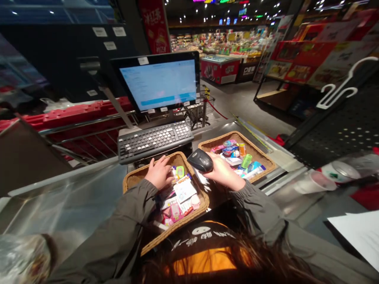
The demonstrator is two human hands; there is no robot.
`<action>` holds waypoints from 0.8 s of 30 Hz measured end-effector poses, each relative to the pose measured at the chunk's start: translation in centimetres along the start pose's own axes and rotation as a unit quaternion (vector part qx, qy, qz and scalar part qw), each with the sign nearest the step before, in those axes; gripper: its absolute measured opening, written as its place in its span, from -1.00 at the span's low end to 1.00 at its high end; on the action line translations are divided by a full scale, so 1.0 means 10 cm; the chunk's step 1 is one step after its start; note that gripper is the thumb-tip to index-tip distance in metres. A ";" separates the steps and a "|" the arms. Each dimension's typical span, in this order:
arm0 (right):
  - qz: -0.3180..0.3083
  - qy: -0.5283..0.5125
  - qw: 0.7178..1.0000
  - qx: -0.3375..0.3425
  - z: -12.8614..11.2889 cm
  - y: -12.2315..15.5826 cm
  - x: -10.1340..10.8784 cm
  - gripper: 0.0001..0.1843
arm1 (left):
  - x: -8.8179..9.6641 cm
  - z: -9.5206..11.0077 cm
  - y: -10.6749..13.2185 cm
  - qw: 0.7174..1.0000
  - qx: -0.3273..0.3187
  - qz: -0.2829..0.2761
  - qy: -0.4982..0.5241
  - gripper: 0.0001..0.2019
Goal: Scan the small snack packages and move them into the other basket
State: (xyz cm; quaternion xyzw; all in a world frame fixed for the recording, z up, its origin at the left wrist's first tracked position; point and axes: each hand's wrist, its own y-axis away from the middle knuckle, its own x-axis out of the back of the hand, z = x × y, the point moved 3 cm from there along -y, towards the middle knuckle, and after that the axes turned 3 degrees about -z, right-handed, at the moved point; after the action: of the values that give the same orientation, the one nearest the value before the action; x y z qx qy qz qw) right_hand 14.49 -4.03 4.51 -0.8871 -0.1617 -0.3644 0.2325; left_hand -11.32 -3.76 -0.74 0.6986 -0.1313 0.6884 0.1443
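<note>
My right hand point(225, 172) is wrapped round a black barcode scanner point(200, 159), its head pointing left between two baskets. My left hand point(159, 172) is over the left wicker basket point(136, 179), fingers spread and palm down, next to the small goods inside. Whether its fingertips touch anything there I cannot tell. A white card-backed packet point(184, 189) lies on top of several pink and colourful small items in that basket. The right wicker basket point(260, 152) holds more small packaged goods, among them a green item point(246, 161); my right wrist passes in front of its near side.
Behind the baskets stand a keyboard point(155, 140) and a lit monitor point(161, 85). A metal counter point(89, 197) extends to the left, with a plastic-wrapped bundle point(23, 258) at its near corner. At right are cups point(315, 181), papers point(358, 232) and a white hook point(340, 88).
</note>
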 end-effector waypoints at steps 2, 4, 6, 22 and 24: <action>0.024 0.000 1.000 -0.016 0.09 0.09 0.19 -0.60 | 0.14 0.20 -0.16 0.999 -0.045 0.022 0.018 -0.69; 0.057 0.006 0.998 -0.036 0.19 0.21 0.42 -0.55 | 0.27 0.46 -0.36 0.994 -0.093 0.043 0.030 -0.66; 0.100 0.028 0.993 -0.059 0.32 0.35 0.67 -0.53 | 0.36 0.77 -0.60 0.987 -0.143 0.059 0.037 -0.63; 0.268 0.111 0.940 -0.179 1.12 1.10 1.59 -0.45 | -0.67 2.53 -2.25 0.944 -0.325 0.007 -0.053 -0.59; 0.263 0.105 0.942 -0.179 1.16 1.10 1.62 -0.49 | -0.74 2.61 -2.33 0.940 -0.337 0.010 -0.058 -0.61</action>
State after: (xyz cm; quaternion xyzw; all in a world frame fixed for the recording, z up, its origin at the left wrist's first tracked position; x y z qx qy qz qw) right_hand 37.19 -5.22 5.65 -0.8815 0.1711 -0.4046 0.1732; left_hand 21.54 7.65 -8.89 0.6466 -0.3707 0.5633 0.3566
